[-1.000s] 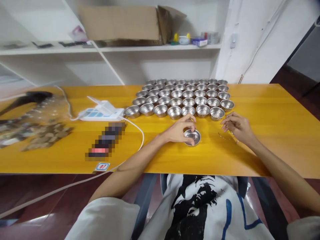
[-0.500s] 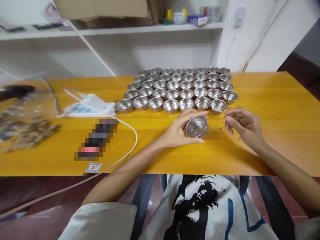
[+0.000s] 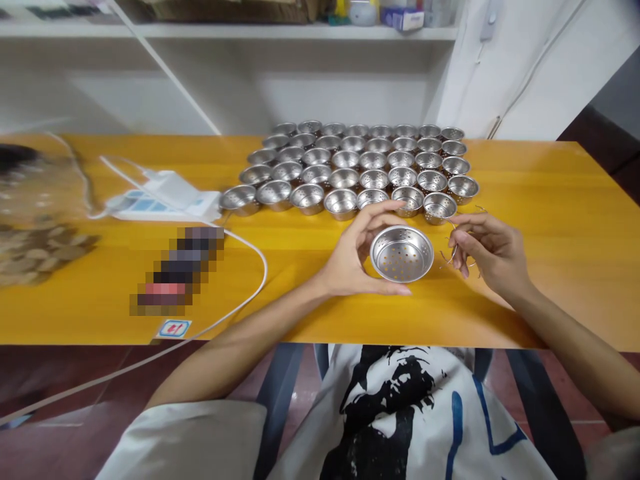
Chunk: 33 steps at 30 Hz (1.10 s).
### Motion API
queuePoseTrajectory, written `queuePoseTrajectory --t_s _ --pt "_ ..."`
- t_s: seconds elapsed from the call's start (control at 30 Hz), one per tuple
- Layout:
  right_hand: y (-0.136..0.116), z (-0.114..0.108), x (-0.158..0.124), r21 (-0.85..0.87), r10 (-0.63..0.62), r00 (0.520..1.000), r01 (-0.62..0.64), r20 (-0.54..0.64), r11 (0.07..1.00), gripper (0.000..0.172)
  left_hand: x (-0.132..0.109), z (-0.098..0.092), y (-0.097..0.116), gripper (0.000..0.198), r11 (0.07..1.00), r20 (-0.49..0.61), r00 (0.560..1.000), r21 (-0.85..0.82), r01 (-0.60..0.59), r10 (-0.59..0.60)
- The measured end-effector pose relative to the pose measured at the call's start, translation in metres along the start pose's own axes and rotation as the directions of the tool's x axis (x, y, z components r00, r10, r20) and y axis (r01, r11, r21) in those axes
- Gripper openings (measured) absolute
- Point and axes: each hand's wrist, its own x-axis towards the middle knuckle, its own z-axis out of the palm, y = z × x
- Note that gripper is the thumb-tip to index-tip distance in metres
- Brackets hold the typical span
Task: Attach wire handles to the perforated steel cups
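My left hand (image 3: 353, 257) grips a small perforated steel strainer cup (image 3: 401, 253), lifted off the yellow table (image 3: 550, 220) and tilted so its inside faces me. My right hand (image 3: 493, 250) sits just to the right of it, fingers pinched on a thin wire ring (image 3: 451, 255). Beyond both hands, several rows of identical steel cups (image 3: 360, 167) stand packed together on the table.
A white power strip (image 3: 165, 200) with a white cable (image 3: 250, 287) lies left of the cups. A blurred dark object (image 3: 175, 270) lies near the front edge. A pile of brown pieces (image 3: 35, 250) sits far left. White shelves (image 3: 250, 40) stand behind the table.
My left hand has lifted the cup off the table and turned its opening toward me. My right hand picked up the wire ring and brought it closer to the cup. The camera tilted down.
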Motion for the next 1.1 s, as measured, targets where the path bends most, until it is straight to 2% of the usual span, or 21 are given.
queuePoseTrajectory --t_s 0.17,0.33,0.57,0.8,0.93,1.1 --pt "-0.001 0.0 -0.003 0.076 0.062 0.997 -0.065 0.049 0.995 0.019 -0.003 0.001 -0.004 0.109 1.0 -0.007 1.0 -0.027 0.003 -0.004" --pt "-0.011 0.013 -0.005 0.1 0.101 0.99 -0.11 0.097 0.989 0.019 -0.006 0.005 -0.013 0.092 0.999 -0.047 0.999 -0.038 -0.016 0.015" --pt "-0.015 0.025 -0.002 0.112 0.128 0.983 -0.143 0.13 0.983 0.026 -0.007 0.011 -0.016 0.097 0.999 -0.055 0.998 -0.025 0.02 -0.022" --pt "-0.013 0.028 -0.002 0.063 0.146 0.988 -0.149 0.05 0.987 0.029 -0.007 0.019 -0.02 0.096 0.998 -0.03 0.999 -0.053 0.02 -0.022" --pt "-0.007 0.028 -0.004 0.036 0.113 0.993 -0.112 -0.021 0.993 0.025 -0.007 0.022 -0.024 0.097 0.995 -0.049 0.996 -0.072 0.067 -0.07" --pt "-0.006 0.027 -0.005 -0.008 0.069 0.996 -0.069 -0.053 0.998 0.024 -0.006 0.022 -0.022 0.098 0.997 -0.055 0.997 -0.047 0.058 -0.06"
